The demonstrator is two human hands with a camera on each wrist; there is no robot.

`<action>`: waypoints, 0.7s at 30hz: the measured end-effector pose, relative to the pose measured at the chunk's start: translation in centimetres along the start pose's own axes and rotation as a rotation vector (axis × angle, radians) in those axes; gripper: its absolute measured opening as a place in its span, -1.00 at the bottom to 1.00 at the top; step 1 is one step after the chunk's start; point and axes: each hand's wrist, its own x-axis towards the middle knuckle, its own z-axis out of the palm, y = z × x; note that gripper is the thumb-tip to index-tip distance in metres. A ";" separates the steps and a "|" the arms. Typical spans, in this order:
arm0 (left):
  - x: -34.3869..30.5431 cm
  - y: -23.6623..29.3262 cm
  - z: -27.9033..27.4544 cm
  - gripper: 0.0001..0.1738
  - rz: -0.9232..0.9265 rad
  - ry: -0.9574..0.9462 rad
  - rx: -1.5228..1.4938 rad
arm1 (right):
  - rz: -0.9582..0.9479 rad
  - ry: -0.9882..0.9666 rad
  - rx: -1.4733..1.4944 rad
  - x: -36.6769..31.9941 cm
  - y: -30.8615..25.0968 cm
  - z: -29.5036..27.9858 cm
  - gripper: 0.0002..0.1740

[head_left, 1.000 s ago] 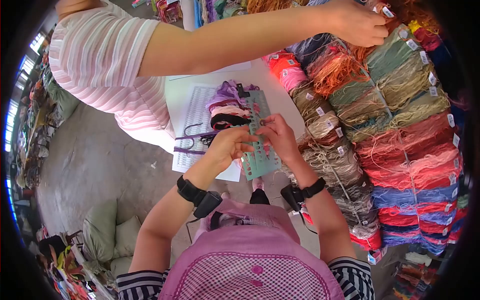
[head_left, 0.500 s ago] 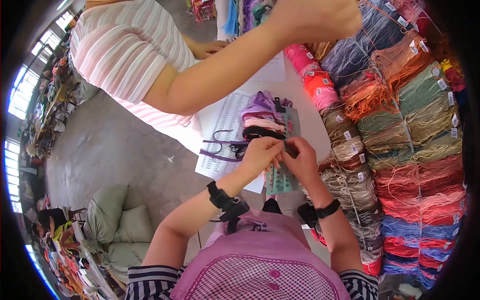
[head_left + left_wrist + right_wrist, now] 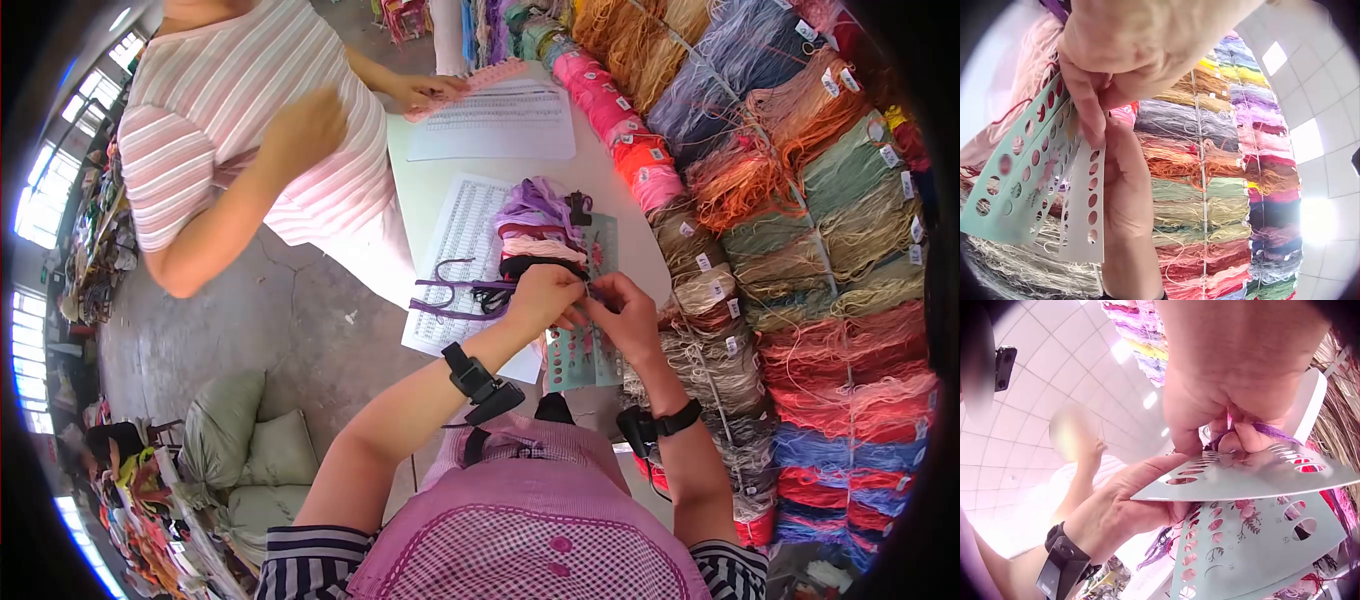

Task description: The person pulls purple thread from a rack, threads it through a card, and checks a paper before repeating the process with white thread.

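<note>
The left hand [image 3: 546, 301] is pinching the pale-green, flat, hole-punched card [image 3: 575, 372], running twelve-to-six o'clock; the right hand [image 3: 628, 318] is pinching slender purple yarn [image 3: 1275, 432], apparently threading; next, drawing through probably needs steadiness.

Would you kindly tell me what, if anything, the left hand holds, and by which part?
The left hand holds a card by its holed edge.

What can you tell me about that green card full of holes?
The card is pale mint green, thin and stiff-looking, perhaps plastic. Round holes line its edges, small numbers are printed near some, and pink flowers decorate it. It shows as overlapping layers, splayed apart; whether folded or separate, I can't tell. The left hand grips an edge, while the right hand pinches purple thread close against it.
</note>
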 end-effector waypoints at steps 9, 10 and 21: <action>-0.3 0.1 0.2 -0.74 0.024 0.006 0.029 | -0.042 0.042 0.012 0.1 0.8 -0.1 -0.69; -0.4 0.2 0.1 -0.74 0.028 0.007 0.023 | -0.046 0.049 -0.010 0.2 0.8 -0.3 -0.68; -2.0 1.5 -2.1 -0.69 -0.031 -0.369 -0.490 | 0.121 -0.053 0.099 0.5 0.5 -1.0 -0.64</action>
